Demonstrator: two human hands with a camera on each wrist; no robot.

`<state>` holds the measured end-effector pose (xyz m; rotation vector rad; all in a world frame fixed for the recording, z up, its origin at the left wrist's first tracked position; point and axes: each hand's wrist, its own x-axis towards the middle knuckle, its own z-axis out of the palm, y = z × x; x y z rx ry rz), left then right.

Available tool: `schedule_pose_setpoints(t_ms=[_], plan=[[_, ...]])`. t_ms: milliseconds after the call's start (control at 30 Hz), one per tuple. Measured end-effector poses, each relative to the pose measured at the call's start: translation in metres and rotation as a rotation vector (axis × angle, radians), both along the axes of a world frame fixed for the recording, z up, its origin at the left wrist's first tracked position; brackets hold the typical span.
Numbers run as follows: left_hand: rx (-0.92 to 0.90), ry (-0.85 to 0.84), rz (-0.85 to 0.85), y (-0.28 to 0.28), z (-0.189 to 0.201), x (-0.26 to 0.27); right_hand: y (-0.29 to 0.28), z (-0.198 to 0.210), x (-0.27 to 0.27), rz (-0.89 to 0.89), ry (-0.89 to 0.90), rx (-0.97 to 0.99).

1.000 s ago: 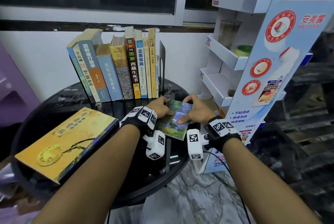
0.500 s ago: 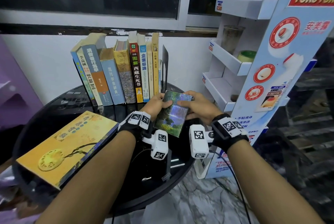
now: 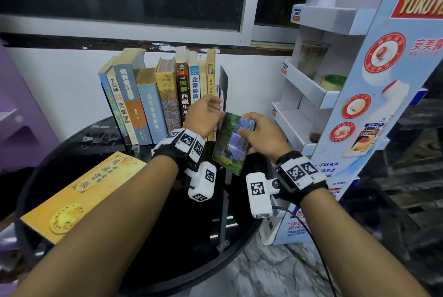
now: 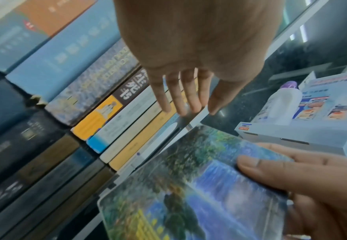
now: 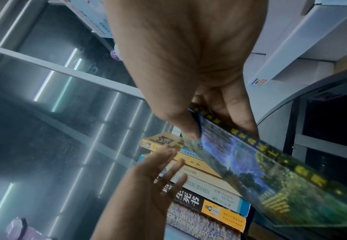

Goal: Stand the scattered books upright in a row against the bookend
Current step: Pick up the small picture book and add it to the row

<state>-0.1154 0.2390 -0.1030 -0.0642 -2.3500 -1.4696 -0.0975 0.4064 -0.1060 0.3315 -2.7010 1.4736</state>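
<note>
While the right hand (image 3: 262,135) grips the waterfall book (image 3: 231,144), the left hand (image 3: 203,114) reaches flat-fingered toward the standing row (image 3: 153,97). Behind them the bookend (image 3: 223,85) closes the row; a yellow book (image 3: 81,195) lies flat on the table (image 3: 96,153).

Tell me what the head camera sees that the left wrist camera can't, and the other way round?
Only the head view shows the yellow book lying flat on the black table, and the tape roll on the shelf. Only the left wrist view shows a white bottle. Both show the left hand open by the book row, and the right hand holding the waterfall book.
</note>
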Motion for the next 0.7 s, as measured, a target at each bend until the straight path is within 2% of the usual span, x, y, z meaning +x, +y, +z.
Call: schedule_pose_setpoints(t_ms=[133, 267, 433, 600, 700], plan=[[-0.042, 0.276, 0.118, -0.007, 0.028, 0.000, -0.007, 0.004, -0.005, -0.034, 0.103, 0.081], [-0.197, 0.430, 0.177, -0.015, 0.049, -0.008, -0.014, 0.010, -0.011, -0.071, 0.146, 0.163], [-0.502, 0.406, 0.269, -0.028, 0.065, -0.024, -0.031, 0.007, -0.022, -0.090, 0.161, 0.189], [-0.715, 0.307, 0.211, -0.044, 0.068, -0.041, -0.038, 0.006, -0.028, -0.124, 0.190, 0.250], [-0.809, 0.317, 0.183, -0.053, 0.068, -0.047, -0.043, 0.006, -0.032, -0.144, 0.212, 0.304]])
